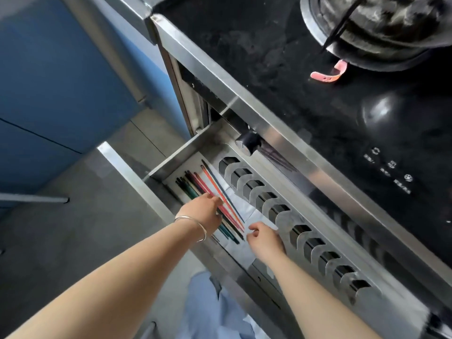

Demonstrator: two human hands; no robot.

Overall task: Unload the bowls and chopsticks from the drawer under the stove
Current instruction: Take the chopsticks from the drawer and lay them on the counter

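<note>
Lying in the steel drawer [171, 157], slim coloured chopsticks [208, 189] under left hand [204, 211].

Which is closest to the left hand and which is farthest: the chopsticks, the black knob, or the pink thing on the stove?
From the left hand, in the head view:
1. Chopsticks: right at its fingers, in the open drawer's tray.
2. Black knob: farther up, on the stove's front edge above the drawer.
3. Pink thing: farthest, on the black stove top beside the pot.

Chopsticks [195, 189] in open steel drawer [127, 172]
</note>
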